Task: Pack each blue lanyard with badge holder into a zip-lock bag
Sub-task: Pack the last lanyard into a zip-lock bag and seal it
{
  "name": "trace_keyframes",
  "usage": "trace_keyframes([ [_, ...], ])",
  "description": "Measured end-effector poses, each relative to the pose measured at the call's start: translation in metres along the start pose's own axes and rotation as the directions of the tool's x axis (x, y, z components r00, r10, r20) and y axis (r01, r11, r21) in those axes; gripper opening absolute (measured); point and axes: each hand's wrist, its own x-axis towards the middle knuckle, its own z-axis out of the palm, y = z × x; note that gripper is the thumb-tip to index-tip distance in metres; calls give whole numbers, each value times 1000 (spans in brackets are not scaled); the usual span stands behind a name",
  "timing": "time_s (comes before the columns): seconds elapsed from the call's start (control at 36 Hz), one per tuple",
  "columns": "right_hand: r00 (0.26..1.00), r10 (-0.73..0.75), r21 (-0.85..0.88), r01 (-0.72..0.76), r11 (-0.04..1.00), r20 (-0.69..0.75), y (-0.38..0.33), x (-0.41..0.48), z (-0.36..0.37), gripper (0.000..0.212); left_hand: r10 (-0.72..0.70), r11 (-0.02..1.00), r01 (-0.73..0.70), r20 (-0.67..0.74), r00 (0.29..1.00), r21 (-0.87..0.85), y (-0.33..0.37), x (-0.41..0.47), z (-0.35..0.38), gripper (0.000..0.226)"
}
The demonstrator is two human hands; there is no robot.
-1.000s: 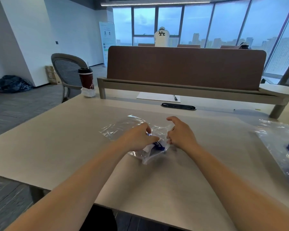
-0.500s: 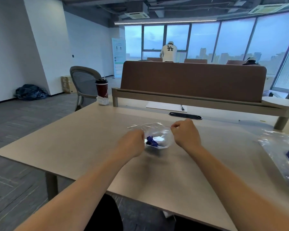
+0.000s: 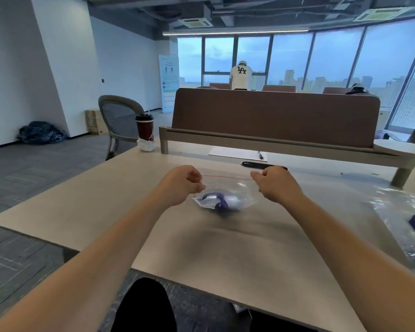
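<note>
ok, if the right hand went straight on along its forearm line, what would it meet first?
Probably the black cable cover lying just beyond the right hand, then the paper sheet. The hand pinches the zip-lock bag by its top, height unclear, so it might pass over both.

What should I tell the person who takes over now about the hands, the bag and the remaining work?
Left hand: pinches the zip-lock bag at its top left corner.
Right hand: pinches the top right corner; the red zip line is stretched between them.
Blue lanyard: inside this bag, at the bottom.
Done: lanyard is in.
Left: zip closed or not, I cannot tell; check it, probably then lay the bag by the other bags at the right of the table.
</note>
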Motion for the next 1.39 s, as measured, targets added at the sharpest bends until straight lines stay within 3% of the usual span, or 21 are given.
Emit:
trace_keyframes([
  [0.06, 997, -28, -115, 36, 993, 73, 0, -4, 1, 66, 6, 999, -8, -39, 999, -50, -6, -1, 6, 1],
  [0.11, 988, -134, -218, 148, 965, 75, -1, -7, 4, 71, 13, 999, -16, -90, 996, -40, -10, -2, 12, 10],
  [0.19, 943, -322, -242, 332, 912, 81, -6, -11, 10, 59, 18, 999, -23, -126, 992, -33, -14, -3, 18, 11],
  [0.31, 911, -373, -190, 403, 895, 175, -27, -11, 22, 49, 1, 997, -10, -115, 993, -82, -22, -4, 26, 9],
  [0.42, 874, -374, -55, 409, 911, 310, -45, -11, 33, 44, -7, 987, -18, -154, 988, -160, -28, -5, 31, 12],
  [0.47, 866, -392, -32, 422, 906, 309, -52, -12, 37, 44, -31, 978, -7, -177, 984, -209, -32, -5, 32, 15],
  [0.67, 837, -357, -44, 410, 911, 415, -65, -14, 47, 69, -90, 962, 38, -182, 979, -270, -46, -7, 34, 21],
  [0.86, 833, -303, -208, 434, 877, 462, -60, -1, 41, 10, -100, 957, 41, -195, 976, -287, -59, -4, 28, 19],
  [0.92, 843, -290, -228, 424, 877, 453, -58, 1, 37, 3, -111, 955, 50, -196, 974, -294, -62, -2, 27, 19],
  [1.03, 883, -263, -246, 375, 894, 390, -56, 5, 34, 10, -126, 944, 63, -176, 976, -325, -60, 0, 30, 17],
  [1.22, 882, -247, -250, 365, 897, 402, -52, 10, 30, 22, -128, 887, 43, -155, 979, -461, -52, -1, 34, 13],
  [1.39, 859, -368, -56, 413, 909, 354, -70, 7, 42, 21, -138, 903, 42, -198, 970, -427, -51, 1, 39, 17],
])
